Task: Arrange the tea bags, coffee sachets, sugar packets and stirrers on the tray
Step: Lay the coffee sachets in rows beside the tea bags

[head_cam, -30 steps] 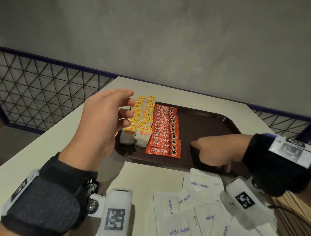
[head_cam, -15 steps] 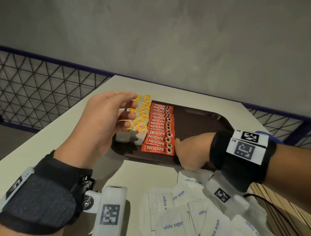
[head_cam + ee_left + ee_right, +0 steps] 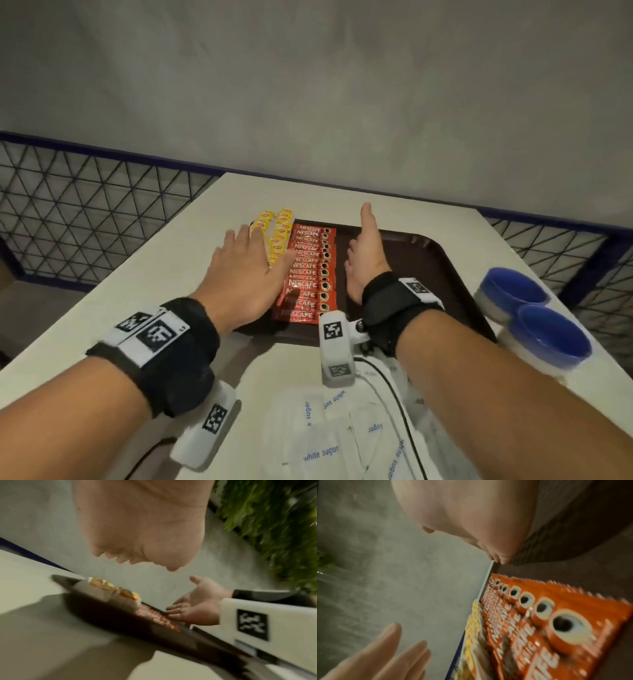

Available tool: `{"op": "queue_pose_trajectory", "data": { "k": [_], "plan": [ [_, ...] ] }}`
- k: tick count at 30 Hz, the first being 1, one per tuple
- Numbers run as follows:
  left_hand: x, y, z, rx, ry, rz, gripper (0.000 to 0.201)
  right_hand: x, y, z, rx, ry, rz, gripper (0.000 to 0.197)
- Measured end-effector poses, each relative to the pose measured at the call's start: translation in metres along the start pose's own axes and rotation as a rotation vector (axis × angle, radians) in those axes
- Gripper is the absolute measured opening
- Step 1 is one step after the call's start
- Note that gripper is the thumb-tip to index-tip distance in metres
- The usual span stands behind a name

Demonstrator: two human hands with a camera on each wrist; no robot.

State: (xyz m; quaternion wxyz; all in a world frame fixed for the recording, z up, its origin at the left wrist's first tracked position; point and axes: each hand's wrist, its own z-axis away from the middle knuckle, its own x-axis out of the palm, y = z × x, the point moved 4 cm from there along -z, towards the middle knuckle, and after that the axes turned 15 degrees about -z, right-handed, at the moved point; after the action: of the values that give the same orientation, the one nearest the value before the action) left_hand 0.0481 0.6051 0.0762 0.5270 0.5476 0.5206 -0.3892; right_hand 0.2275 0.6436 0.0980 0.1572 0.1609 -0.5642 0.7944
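**Both hands flat, squaring the coffee row; sugar not yet on the tray**

Pale tabletop (image 3: 191, 260) carried everything, with the brown tray (image 3: 442, 260) as landmark. Nearest, on the table in front of the tray's near rim, lay a loose overlapping heap of white sugar packets (image 3: 322, 452). Judged: thin paper, light, soft, easy to crumple or tear, so pinch by an edge or scoop a few together. To the near right of the tray stood two blue-lidded containers (image 3: 534, 315), close to the table's right edge; stirrers could not be made out.

On the tray, left hand (image 3: 245, 279) was open, fingers straight, palm down over the left part, partly covering the tea bags (image 3: 277, 236) and the left ends of the coffee sachets (image 3: 310, 270). Contact could not be told. Right hand (image 3: 368, 253) was open too, fingers straight, set on edge just beside the sachets' right ends; the left wrist view showed its fingertips (image 3: 173, 612) down at the tray by the row. Neither hand held anything.

Judged: sachets are slick foil, light, and slide over one another, so push from the ends with flat hands. Tea bags are soft and stand loosely, so they topple easily.

Right half of the tray sat bare: room for sugar and stirrers. Far side of the tray had open tabletop, then a grey wall (image 3: 342, 85); mesh railing (image 3: 85, 205) ran past the table's left edge.
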Motion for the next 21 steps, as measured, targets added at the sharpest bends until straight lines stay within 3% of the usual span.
{"op": "queue_pose_trajectory", "data": {
  "k": [4, 7, 8, 11, 14, 16, 17, 19, 21],
  "plan": [
    [-0.001, -0.010, 0.001, -0.184, 0.010, 0.089, 0.090, 0.008, 0.016, -0.012, 0.060, -0.035, -0.047, 0.077],
    [0.006, -0.014, -0.004, -0.209, -0.015, 0.130, 0.094, 0.002, 0.038, -0.063, 0.071, -0.096, 0.006, 0.141],
    [0.010, -0.015, -0.005, -0.222, -0.027, 0.159, 0.095, -0.005, 0.050, -0.090, 0.076, -0.121, 0.037, 0.146],
    [0.017, -0.016, -0.002, -0.271, -0.079, 0.291, 0.093, -0.017, 0.050, -0.124, 0.044, -0.119, 0.102, 0.126],
    [0.019, -0.014, 0.003, -0.300, -0.097, 0.379, 0.083, -0.001, 0.048, -0.101, 0.046, -0.160, 0.089, 0.136],
    [0.021, -0.015, 0.004, -0.314, -0.097, 0.436, 0.079, 0.025, 0.035, -0.049, 0.032, -0.123, 0.161, 0.102],
    [0.022, -0.016, 0.004, -0.315, -0.099, 0.454, 0.079, 0.024, 0.032, -0.041, 0.008, -0.082, 0.174, 0.072],
    [0.025, -0.018, 0.003, -0.298, -0.087, 0.463, 0.078, 0.020, 0.020, -0.045, -0.024, -0.023, 0.093, 0.076],
    [0.029, -0.019, 0.001, -0.280, -0.064, 0.459, 0.077, 0.010, 0.014, -0.063, -0.034, 0.012, 0.055, 0.098]
  ]
}}
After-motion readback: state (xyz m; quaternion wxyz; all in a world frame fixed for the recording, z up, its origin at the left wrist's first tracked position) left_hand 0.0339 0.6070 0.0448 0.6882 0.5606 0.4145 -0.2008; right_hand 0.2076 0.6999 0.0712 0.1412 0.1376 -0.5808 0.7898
